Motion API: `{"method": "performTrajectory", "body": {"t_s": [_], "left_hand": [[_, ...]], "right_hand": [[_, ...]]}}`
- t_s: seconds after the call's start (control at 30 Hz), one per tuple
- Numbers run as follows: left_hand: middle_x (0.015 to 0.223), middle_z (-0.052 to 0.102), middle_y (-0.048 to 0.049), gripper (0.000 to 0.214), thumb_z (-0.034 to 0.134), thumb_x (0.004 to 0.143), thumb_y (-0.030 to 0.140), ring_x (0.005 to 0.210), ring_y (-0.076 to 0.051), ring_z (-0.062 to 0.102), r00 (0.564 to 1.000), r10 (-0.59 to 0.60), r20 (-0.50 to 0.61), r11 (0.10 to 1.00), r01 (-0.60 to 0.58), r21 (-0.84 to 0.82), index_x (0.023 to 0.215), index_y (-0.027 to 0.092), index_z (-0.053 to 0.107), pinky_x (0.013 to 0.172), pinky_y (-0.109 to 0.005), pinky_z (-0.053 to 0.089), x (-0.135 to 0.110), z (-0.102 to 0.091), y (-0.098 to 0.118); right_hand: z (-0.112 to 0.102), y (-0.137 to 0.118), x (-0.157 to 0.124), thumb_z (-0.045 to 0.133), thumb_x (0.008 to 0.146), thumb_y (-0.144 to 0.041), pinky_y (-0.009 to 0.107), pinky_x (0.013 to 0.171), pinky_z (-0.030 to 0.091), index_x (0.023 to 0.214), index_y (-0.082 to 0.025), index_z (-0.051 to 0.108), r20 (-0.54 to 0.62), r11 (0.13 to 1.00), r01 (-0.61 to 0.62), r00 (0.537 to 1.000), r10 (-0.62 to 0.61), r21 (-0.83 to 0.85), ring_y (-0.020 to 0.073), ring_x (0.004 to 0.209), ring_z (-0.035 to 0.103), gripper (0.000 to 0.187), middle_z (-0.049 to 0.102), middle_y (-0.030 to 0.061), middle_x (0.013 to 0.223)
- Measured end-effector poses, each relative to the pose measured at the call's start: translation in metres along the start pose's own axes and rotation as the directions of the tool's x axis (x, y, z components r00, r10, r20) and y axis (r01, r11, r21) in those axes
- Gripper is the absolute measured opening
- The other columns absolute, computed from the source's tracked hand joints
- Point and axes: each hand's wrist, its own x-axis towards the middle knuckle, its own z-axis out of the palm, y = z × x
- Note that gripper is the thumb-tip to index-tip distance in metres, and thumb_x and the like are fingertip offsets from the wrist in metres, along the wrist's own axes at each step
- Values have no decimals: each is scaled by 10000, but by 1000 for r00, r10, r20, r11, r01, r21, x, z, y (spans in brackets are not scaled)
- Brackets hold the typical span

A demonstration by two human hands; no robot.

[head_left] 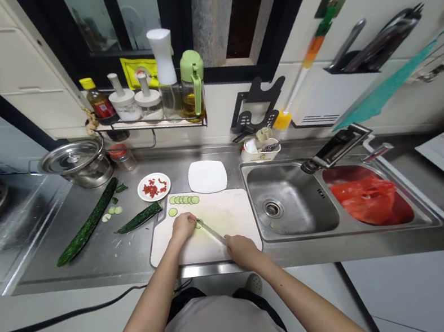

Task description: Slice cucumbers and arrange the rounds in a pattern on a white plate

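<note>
My right hand (242, 249) is wrapped round the handle of a knife (213, 233), whose narrow blade points away and left over the white cutting board (230, 210). At the blade's tip lies a cucumber slice (199, 223). The fingers of my left hand (184, 227) are pinched together at that slice's left edge; their undersides are hidden. Behind my hands, a row of overlapping cucumber slices (185, 200) lies along the board's far edge, with a single slice (173, 212) nearer to me. A cut cucumber piece (139, 218) rests against the board's left side.
A whole cucumber (88, 224) and cucumber ends (116, 210) lie left. Behind the board are a plate of chopped red pieces (154, 187) and a white square plate (207, 176). Right is the sink (292, 199), its second basin holding a red bag (365, 201). A steel pot (77, 163) stands back left.
</note>
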Motion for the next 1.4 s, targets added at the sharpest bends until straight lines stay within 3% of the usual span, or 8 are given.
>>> {"method": "performTrajectory", "body": {"t_s": [0.4,0.63,1.07,1.4], "left_hand": [[885,732,-15,197,607,720,141,817,-148,648,998,21,57,1000,-21,-10,887,197,694,692,-220,439,7,-2,-5],[887,728,-18,220,628,699,137,826,-148,646,999,-1,49,1000,2,-22,900,194,698,696,-215,437,7,-2,-5],[781,696,-8,70,657,714,252,712,-137,609,999,4,-37,998,-6,-55,758,198,646,618,-219,388,-6,-1,-1],[688,646,14,118,660,719,290,633,-116,570,976,-70,-206,980,29,-197,757,178,652,570,-206,353,-4,-13,-36]], "right_hand": [[-1,3,2,368,891,-129,321,733,443,1118,-144,572,-9,997,13,1000,-13,-70,254,973,650,305,685,165,999],[1,11,-5,359,916,-197,297,693,383,1059,-166,580,-11,1000,8,1000,-8,-18,246,948,640,265,682,143,1004],[13,32,-9,351,973,-326,269,619,251,1065,-204,481,-116,960,-191,969,218,206,195,899,617,201,681,75,990],[22,31,-1,337,977,-342,272,614,250,1062,-218,485,-120,965,-165,974,193,206,197,890,621,211,685,70,989]]}}
